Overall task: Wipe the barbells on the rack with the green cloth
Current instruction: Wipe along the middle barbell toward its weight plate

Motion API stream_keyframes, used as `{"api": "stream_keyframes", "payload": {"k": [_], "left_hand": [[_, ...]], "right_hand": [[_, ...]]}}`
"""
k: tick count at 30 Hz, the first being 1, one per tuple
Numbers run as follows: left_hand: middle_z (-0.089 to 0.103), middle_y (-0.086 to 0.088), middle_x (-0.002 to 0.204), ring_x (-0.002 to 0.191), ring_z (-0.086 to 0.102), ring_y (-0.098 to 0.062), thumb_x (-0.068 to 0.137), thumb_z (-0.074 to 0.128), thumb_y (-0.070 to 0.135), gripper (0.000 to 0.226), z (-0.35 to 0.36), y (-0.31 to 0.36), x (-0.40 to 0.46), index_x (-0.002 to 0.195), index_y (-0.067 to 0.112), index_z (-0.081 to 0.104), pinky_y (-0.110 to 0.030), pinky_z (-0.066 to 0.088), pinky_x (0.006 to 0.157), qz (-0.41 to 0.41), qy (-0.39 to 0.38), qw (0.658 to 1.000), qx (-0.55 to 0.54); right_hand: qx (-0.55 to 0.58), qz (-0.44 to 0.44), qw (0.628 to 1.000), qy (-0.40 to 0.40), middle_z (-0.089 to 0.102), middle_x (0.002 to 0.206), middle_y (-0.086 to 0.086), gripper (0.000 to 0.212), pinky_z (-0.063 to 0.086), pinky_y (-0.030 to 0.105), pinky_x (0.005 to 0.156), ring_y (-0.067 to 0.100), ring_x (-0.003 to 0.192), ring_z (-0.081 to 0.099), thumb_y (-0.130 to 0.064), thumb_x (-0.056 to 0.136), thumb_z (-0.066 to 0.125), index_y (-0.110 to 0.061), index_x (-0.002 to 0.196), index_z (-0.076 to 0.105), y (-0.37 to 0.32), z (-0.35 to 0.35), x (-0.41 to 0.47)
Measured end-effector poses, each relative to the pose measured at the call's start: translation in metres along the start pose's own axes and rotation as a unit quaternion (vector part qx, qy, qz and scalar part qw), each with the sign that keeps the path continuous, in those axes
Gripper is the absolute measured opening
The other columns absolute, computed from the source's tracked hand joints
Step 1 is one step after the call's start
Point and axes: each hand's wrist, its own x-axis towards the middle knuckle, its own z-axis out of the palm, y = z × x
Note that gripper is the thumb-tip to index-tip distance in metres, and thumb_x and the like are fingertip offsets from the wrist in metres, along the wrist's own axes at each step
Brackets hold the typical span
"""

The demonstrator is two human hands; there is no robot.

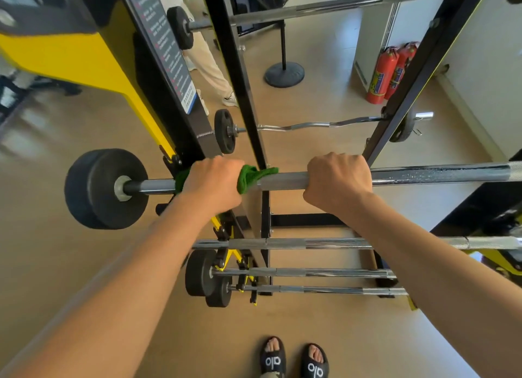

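Note:
A steel barbell (pixel 423 175) with a black plate (pixel 99 189) on its left end lies across the black rack (pixel 243 100) at chest height. My left hand (pixel 213 181) is closed around the green cloth (pixel 250 177), which is wrapped on the bar near the left upright. My right hand (pixel 339 180) grips the bare bar a little to the right of the cloth. Three more barbells (pixel 324 243) lie on lower rungs. A curl bar (pixel 310 124) and a long bar (pixel 324 6) rest higher on the rack.
A yellow and black machine (pixel 93 58) stands close on the left. Two red fire extinguishers (pixel 391 72) lean at a white wall, back right. A post with a round base (pixel 284 74) and another person's legs (pixel 209 66) stand behind the rack. My sandalled feet (pixel 293 360) are below.

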Motion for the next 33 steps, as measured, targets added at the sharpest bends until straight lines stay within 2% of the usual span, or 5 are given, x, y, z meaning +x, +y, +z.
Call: {"api": "stream_keyframes", "payload": {"k": [5,12,20,29,33], "left_hand": [[0.065,0.002,0.081,0.073,0.064,-0.019,0.058,0.082,0.031,0.036,-0.024,0.002,0.031,0.085,0.029,0.059,-0.028,0.041,0.054,0.037,-0.234,0.966,-0.098],[0.068,-0.005,0.082,0.075,0.065,-0.026,0.067,0.086,0.017,0.045,0.029,0.066,-0.009,0.104,0.016,0.061,-0.034,0.044,0.062,-0.005,0.262,0.965,0.031],[0.068,-0.005,0.092,0.080,0.068,-0.025,0.062,0.087,0.032,0.049,-0.035,0.054,0.050,0.103,0.018,0.064,-0.038,0.060,0.071,0.036,-0.293,0.950,-0.098],[0.064,-0.001,0.090,0.085,0.066,-0.024,0.092,0.066,0.024,0.022,-0.003,0.151,0.024,0.112,0.022,0.057,-0.038,0.051,0.078,0.061,0.126,0.990,-0.021],[0.060,0.002,0.084,0.087,0.066,-0.025,0.086,0.073,0.023,0.020,-0.009,0.204,0.037,0.102,0.023,0.059,-0.039,0.050,0.080,0.083,0.118,0.987,-0.073]], "right_hand": [[-0.015,0.004,1.000,-0.003,0.051,0.065,-0.003,0.014,0.035,0.030,0.055,0.016,0.055,0.045,-0.036,0.084,0.061,-0.023,0.081,0.055,-0.002,-0.001,0.002],[-0.045,0.031,0.998,0.024,0.046,0.061,-0.004,0.017,0.036,0.030,0.056,0.016,0.053,0.043,-0.038,0.085,0.060,-0.023,0.078,0.055,-0.010,0.003,-0.003],[-0.017,-0.011,1.000,-0.009,0.045,0.064,-0.004,0.010,0.035,0.031,0.056,0.014,0.054,0.041,-0.031,0.088,0.059,-0.021,0.086,0.057,-0.003,-0.006,-0.003],[-0.017,-0.108,0.994,-0.030,0.056,0.109,0.000,0.068,0.042,0.040,0.095,0.023,0.100,0.054,-0.032,0.076,0.072,-0.021,0.136,0.041,0.092,-0.028,-0.022],[-0.033,-0.025,0.997,-0.057,0.045,0.073,-0.003,0.035,0.038,0.030,0.059,0.018,0.061,0.044,-0.028,0.083,0.063,-0.020,0.113,0.048,0.156,-0.012,-0.039]]}}
